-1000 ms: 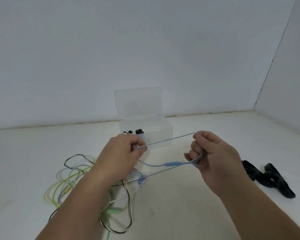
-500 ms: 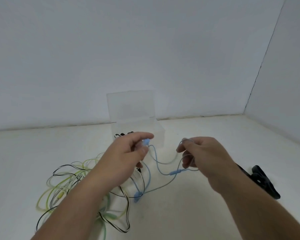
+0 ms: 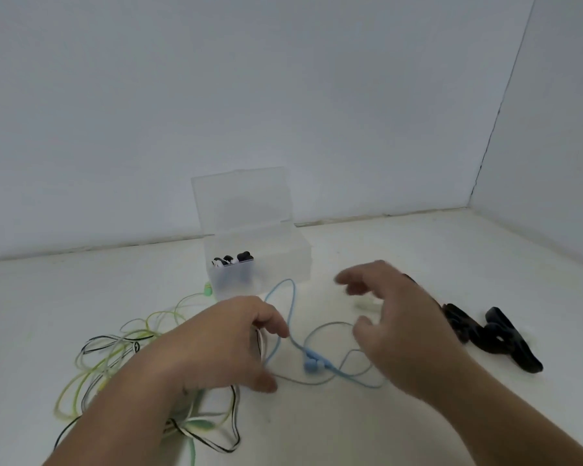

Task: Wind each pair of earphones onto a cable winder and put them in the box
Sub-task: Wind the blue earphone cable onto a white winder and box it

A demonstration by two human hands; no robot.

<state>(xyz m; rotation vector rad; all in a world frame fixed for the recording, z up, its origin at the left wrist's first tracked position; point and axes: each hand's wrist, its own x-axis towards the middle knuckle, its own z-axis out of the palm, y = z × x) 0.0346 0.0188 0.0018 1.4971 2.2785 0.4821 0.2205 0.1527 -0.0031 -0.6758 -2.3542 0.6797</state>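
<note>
The blue earphones (image 3: 313,363) are seen lying loose on the table (image 3: 350,432) between the two hands, just in front of the clear box (image 3: 283,260), whose lid (image 3: 243,200) is stood open and in whose left end a wound pair (image 3: 233,260) is already lodged. The left hand (image 3: 223,344) is held over the left end of the blue cable with its fingers curled; whether a strand is actually pinched cannot be told, as the fingertips hide it. The right hand (image 3: 398,327) is spread open and blurred, with nothing gripped, above the right loops of the cable and just left of the black cable winders (image 3: 495,341). The main hazard is judged to be tangling: the blue cable is crossed over itself in several loops, and its left end is laid against the tangle of green and black-and-white cables (image 3: 128,358). If it is lifted by one strand, a knot could be drawn tight or the neighbouring cables dragged along. A winder could also be knocked farther right if it is reached for in haste. Should winding be begun with the earbuds left dangling, the coil is likely to be slackened and sprung apart before the box is reached
</note>
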